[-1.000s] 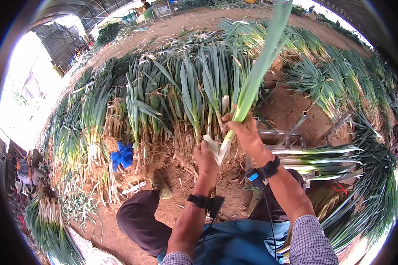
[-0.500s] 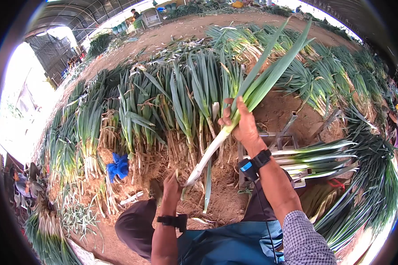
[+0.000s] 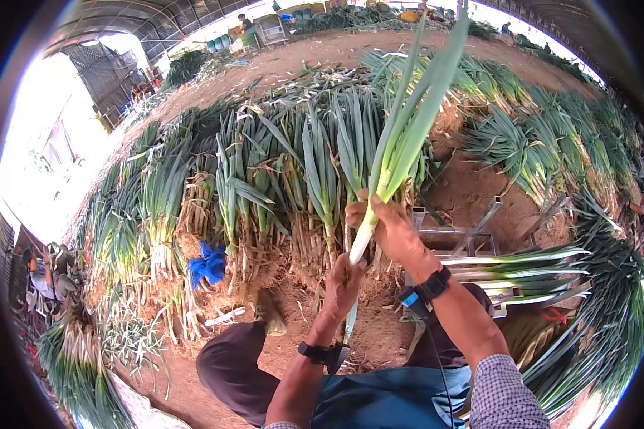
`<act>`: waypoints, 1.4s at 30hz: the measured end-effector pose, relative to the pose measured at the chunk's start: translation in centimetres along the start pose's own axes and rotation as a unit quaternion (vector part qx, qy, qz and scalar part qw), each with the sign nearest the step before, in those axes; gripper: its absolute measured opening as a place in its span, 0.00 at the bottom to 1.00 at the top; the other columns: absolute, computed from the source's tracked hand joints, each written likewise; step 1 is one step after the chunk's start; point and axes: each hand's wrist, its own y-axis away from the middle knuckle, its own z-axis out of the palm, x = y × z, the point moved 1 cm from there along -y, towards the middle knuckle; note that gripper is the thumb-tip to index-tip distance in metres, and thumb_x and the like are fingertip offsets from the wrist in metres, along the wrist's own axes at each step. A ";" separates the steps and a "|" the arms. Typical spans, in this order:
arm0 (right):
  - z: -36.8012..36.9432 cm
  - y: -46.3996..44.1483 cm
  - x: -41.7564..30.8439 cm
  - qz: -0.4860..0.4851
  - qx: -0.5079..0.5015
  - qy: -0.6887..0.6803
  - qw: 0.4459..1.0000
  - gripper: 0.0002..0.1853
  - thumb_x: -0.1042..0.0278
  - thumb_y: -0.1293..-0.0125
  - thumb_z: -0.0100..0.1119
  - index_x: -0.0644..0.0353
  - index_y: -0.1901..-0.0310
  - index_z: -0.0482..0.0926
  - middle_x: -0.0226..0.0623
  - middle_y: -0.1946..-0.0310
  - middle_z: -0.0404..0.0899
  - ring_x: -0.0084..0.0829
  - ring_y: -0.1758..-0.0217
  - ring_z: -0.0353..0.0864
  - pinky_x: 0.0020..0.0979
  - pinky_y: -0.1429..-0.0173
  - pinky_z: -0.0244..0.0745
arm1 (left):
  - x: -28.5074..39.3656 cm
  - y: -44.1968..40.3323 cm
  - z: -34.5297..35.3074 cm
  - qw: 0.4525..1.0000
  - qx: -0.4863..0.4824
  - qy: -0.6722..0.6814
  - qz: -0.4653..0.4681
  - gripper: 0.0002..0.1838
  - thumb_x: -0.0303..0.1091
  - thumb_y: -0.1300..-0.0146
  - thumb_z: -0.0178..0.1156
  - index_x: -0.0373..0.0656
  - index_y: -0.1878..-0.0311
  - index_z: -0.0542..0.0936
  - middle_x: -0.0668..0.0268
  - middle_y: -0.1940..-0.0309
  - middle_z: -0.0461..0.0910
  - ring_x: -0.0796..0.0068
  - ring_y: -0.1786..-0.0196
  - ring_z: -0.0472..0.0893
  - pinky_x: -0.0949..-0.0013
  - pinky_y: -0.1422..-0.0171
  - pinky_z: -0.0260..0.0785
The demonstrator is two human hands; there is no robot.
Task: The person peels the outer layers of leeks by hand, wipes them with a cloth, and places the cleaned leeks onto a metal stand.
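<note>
A large leek (image 3: 401, 157) with a white stem and long green leaves stands tilted in front of me, its tips reaching the top of the view. My right hand (image 3: 390, 227) is wrapped round the stem just below where the leaves spread. Lower down, my left hand (image 3: 345, 280) closes on the white lower end, hiding the root end. A loose green leaf strip (image 3: 351, 320) hangs beneath my left hand. Peeled leeks (image 3: 511, 268) lie on a metal rack (image 3: 472, 243) to the right.
Rows of unpeeled leeks (image 3: 265, 171) with dry roots lie ahead. A blue cloth (image 3: 207, 265) sits among them. More leek bundles lie at the right (image 3: 608, 286) and lower left (image 3: 82, 365). Other people are at the far left (image 3: 44, 277) and in the background (image 3: 245, 23).
My left hand has moved up and right along the stem, nearer my right hand. The leek has swung more upright. The camera view has shifted a little.
</note>
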 end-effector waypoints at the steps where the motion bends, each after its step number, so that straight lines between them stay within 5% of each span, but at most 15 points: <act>1: -0.1 0.3 0.3 0.022 -0.008 -0.002 1.000 0.28 0.54 0.25 0.55 0.69 0.35 0.68 0.48 0.52 0.82 0.38 0.49 0.83 0.40 0.40 0.79 | -0.3 -0.1 0.2 1.000 0.003 0.008 -0.004 0.12 0.35 0.29 0.61 0.38 0.49 0.76 0.71 0.73 0.72 0.83 0.71 0.68 0.71 0.69 0.63; 6: -1.2 0.6 0.6 0.042 -0.036 -0.086 0.995 0.26 0.76 0.30 0.47 0.69 0.31 0.63 0.54 0.40 0.76 0.45 0.35 0.76 0.43 0.27 0.69 | -1.5 -0.5 1.7 0.994 0.002 0.104 -0.036 0.12 0.37 0.26 0.59 0.38 0.51 0.76 0.75 0.73 0.71 0.86 0.71 0.65 0.76 0.70 0.60; 15: -1.8 1.5 -0.5 0.038 -0.123 -0.050 0.990 0.29 0.79 0.34 0.48 0.69 0.30 0.64 0.46 0.37 0.75 0.41 0.30 0.71 0.39 0.24 0.62 | -0.4 -0.8 0.5 0.969 -0.087 0.226 -0.048 0.09 0.38 0.25 0.58 0.44 0.51 0.77 0.78 0.71 0.72 0.91 0.71 0.68 0.80 0.69 0.62; 17: -1.0 1.5 -1.3 0.045 -0.053 0.152 0.986 0.22 0.71 0.31 0.58 0.69 0.38 0.73 0.42 0.48 0.82 0.31 0.44 0.79 0.32 0.37 0.73 | -0.3 -0.6 0.1 0.978 -0.045 0.202 -0.034 0.11 0.38 0.26 0.59 0.42 0.50 0.76 0.78 0.72 0.71 0.90 0.71 0.67 0.80 0.70 0.60; 19: -0.7 1.7 -1.5 0.011 -0.017 0.445 0.895 0.18 0.67 0.30 0.62 0.70 0.45 0.78 0.40 0.57 0.85 0.25 0.56 0.82 0.28 0.49 0.79 | -0.7 -0.4 -0.2 0.984 -0.011 0.175 -0.016 0.11 0.38 0.26 0.60 0.41 0.48 0.76 0.79 0.72 0.71 0.90 0.72 0.67 0.80 0.71 0.59; 20: -1.1 1.7 -1.0 -0.061 0.007 0.539 0.840 0.13 0.63 0.32 0.66 0.67 0.56 0.82 0.35 0.70 0.84 0.20 0.70 0.77 0.26 0.65 0.74 | -1.1 -0.5 -0.2 0.987 0.002 0.159 -0.004 0.11 0.38 0.26 0.60 0.41 0.48 0.77 0.79 0.72 0.71 0.90 0.72 0.67 0.80 0.71 0.59; 23: -1.2 1.7 0.3 -0.103 -0.054 0.548 0.828 0.09 0.66 0.32 0.66 0.64 0.60 0.83 0.32 0.77 0.78 0.16 0.73 0.71 0.27 0.68 0.71 | -0.5 -0.3 -0.4 0.984 0.006 0.175 -0.015 0.12 0.38 0.26 0.60 0.41 0.48 0.77 0.79 0.72 0.71 0.90 0.73 0.67 0.80 0.71 0.59; 27: -1.8 2.2 1.0 -0.109 -0.065 0.595 0.793 0.09 0.68 0.33 0.65 0.65 0.64 0.78 0.43 0.77 0.78 0.30 0.77 0.74 0.31 0.70 0.71 | 0.2 -0.4 -1.7 0.974 -0.034 0.214 -0.067 0.13 0.39 0.26 0.60 0.39 0.49 0.78 0.79 0.73 0.71 0.90 0.73 0.67 0.80 0.72 0.58; 28: -2.3 2.1 1.1 -0.133 -0.049 0.596 0.790 0.11 0.65 0.32 0.65 0.65 0.62 0.78 0.38 0.78 0.77 0.26 0.77 0.73 0.29 0.71 0.71 | 0.0 -0.2 -2.0 0.969 -0.044 0.227 -0.084 0.14 0.41 0.27 0.61 0.39 0.50 0.78 0.79 0.74 0.71 0.90 0.74 0.67 0.80 0.73 0.58; 32: -1.8 1.6 0.0 -0.015 -0.007 0.451 0.892 0.15 0.57 0.29 0.63 0.62 0.62 0.78 0.26 0.78 0.75 0.14 0.76 0.69 0.24 0.74 0.67 | -0.1 0.2 -2.0 0.968 -0.038 0.235 -0.081 0.15 0.42 0.27 0.61 0.39 0.50 0.79 0.78 0.75 0.72 0.89 0.76 0.67 0.79 0.74 0.59; 35: -2.1 0.8 0.9 -0.031 -0.004 0.487 0.873 0.14 0.58 0.28 0.63 0.62 0.62 0.78 0.26 0.78 0.76 0.14 0.77 0.70 0.22 0.75 0.67 | -0.4 0.4 -1.5 0.964 -0.043 0.246 -0.093 0.16 0.43 0.27 0.60 0.39 0.49 0.79 0.77 0.76 0.71 0.88 0.78 0.67 0.79 0.74 0.59; 39: -1.4 1.2 0.6 0.031 -0.058 0.339 0.939 0.13 0.60 0.27 0.60 0.63 0.62 0.78 0.28 0.80 0.77 0.17 0.80 0.73 0.24 0.77 0.69 | 1.7 0.8 -2.2 0.924 -0.099 0.334 -0.158 0.19 0.47 0.25 0.56 0.39 0.47 0.77 0.76 0.79 0.68 0.85 0.80 0.65 0.76 0.75 0.59; 42: -1.5 1.8 0.4 0.079 -0.042 0.375 0.923 0.10 0.65 0.27 0.58 0.63 0.63 0.77 0.31 0.77 0.78 0.19 0.76 0.77 0.25 0.76 0.72 | 3.0 1.3 -3.0 0.887 -0.150 0.401 -0.175 0.23 0.51 0.25 0.53 0.37 0.46 0.77 0.75 0.79 0.68 0.83 0.81 0.64 0.74 0.73 0.59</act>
